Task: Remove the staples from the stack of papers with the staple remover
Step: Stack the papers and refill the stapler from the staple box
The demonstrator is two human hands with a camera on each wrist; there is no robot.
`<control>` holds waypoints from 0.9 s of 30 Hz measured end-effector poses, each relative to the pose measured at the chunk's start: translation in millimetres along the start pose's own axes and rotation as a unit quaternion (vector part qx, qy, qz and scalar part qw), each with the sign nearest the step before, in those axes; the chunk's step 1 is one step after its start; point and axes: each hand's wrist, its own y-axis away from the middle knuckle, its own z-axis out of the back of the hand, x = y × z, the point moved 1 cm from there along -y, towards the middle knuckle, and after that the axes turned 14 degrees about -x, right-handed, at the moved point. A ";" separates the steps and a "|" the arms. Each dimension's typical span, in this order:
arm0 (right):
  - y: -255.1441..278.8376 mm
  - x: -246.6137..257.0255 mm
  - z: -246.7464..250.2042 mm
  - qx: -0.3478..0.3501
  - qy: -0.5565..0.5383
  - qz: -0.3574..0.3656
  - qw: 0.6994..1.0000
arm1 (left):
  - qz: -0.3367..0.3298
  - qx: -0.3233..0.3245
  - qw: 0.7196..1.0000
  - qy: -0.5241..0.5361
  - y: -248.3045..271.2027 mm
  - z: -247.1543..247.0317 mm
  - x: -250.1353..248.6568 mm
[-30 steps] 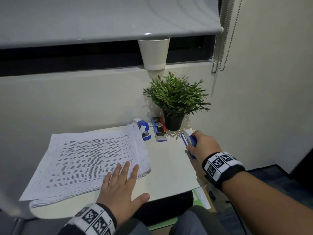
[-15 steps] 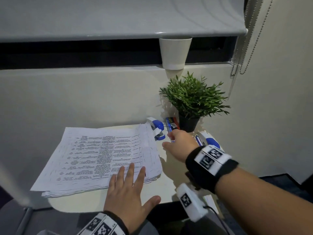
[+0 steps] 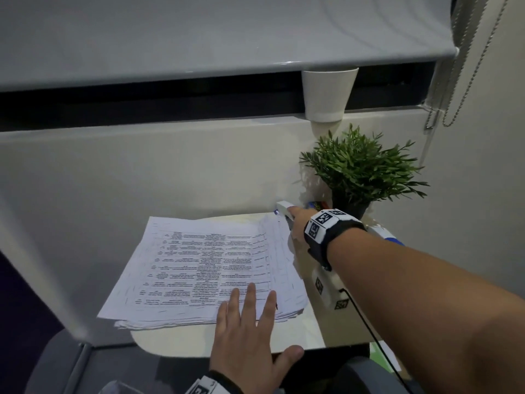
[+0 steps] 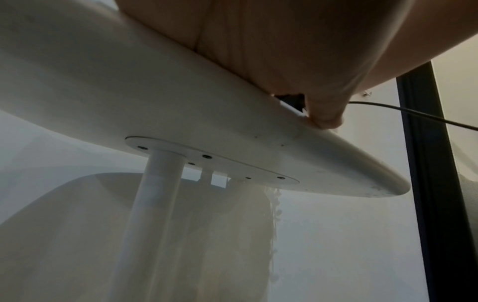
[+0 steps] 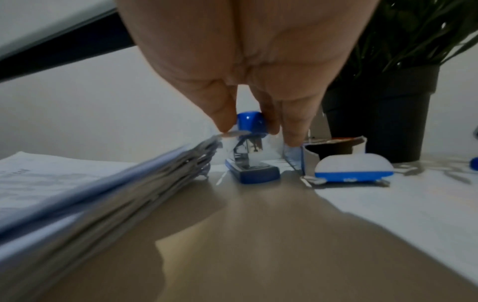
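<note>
Blue-capped tool (image 5: 249, 122), stapler-like, stands at the 1 o'clock corner of the stack of papers (image 3: 199, 265). Right hand (image 5: 245, 61) is above it, thumb and fingers (image 5: 222, 114) straddling the cap; whether they grip it, cannot tell. White-and-blue domed tool (image 5: 354, 167), likely the staple remover, lies at the fingers' 4 o'clock, long axis 9-to-3, nearer this hand. Between them, an open staple box (image 5: 336, 147), contents unseen. Left hand (image 3: 250, 336) is spread flat on the stack's 5 o'clock corner.
</note>
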 end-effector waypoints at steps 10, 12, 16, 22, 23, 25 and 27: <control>-22.6 3.3 -5.7 -0.062 0.006 -0.053 0.997 | 0.012 -0.009 1.000 0.011 5.1 -3.8 2.8; -21.5 4.4 -4.9 -0.055 0.009 -0.054 0.997 | 0.007 -0.006 1.000 0.006 4.5 -3.3 2.6; -13.0 0.3 -2.0 -0.049 0.007 -0.053 0.997 | 0.009 -0.020 1.000 0.008 6.6 -4.2 2.6; 71.5 -8.0 10.2 -0.084 -0.053 -0.039 0.994 | 0.007 -0.032 0.999 0.001 2.6 3.0 2.0; 84.7 -11.9 10.2 -0.083 -0.073 -0.045 0.993 | 0.014 -0.038 0.999 -0.008 2.5 4.2 1.9; 106.8 -20.2 9.7 -0.086 -0.120 -0.059 0.987 | -0.003 -0.058 0.998 -0.033 3.4 6.2 1.2; 122.8 -28.7 8.4 -0.090 -0.160 -0.073 0.980 | -0.015 -0.072 0.997 -0.032 3.5 6.6 0.2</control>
